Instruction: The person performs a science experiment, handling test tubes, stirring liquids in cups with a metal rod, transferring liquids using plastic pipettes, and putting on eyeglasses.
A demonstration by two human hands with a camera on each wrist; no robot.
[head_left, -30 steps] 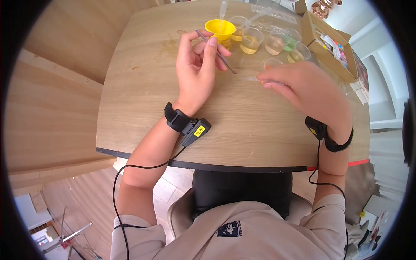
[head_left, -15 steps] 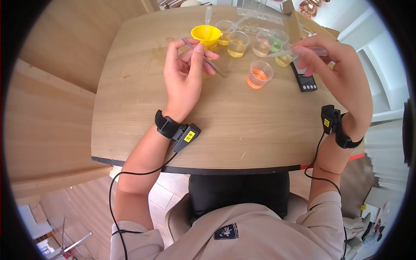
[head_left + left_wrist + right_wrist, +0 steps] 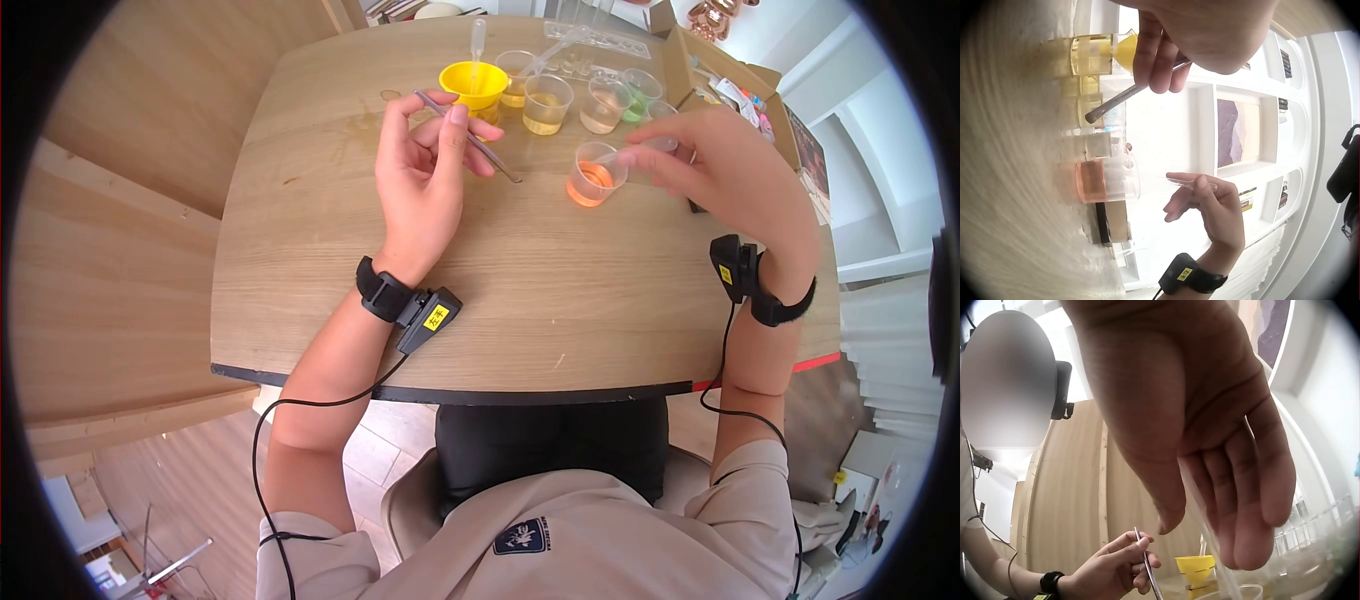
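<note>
My left hand (image 3: 430, 170) holds a slim metal rod with a small flattened tip (image 3: 1110, 108) between thumb and fingers, slanting down over the table. My right hand (image 3: 715, 165) pinches a clear plastic dropper (image 3: 1182, 182) between thumb and forefinger, its other fingers extended. In the left wrist view, the dropper points toward the mouth of a clear cup of orange liquid (image 3: 590, 185) standing on the table. Just beyond my left hand is a yellow funnel (image 3: 474, 82) atop a vessel of yellow liquid, with another dropper (image 3: 478, 45) upright in it.
Several clear cups hold pale yellow (image 3: 546, 110) or green liquid (image 3: 637, 98) behind the orange one. At the back are a clear rack (image 3: 600, 42) and a cardboard box (image 3: 690, 75) of small items. A black device (image 3: 1103, 223) sits beside the orange cup. The wooden table (image 3: 480, 300) has a dark front edge.
My right hand was low by the orange cup, swung right and away with the dropper, and is now back beside that cup. My left hand keeps its grip on the rod.
</note>
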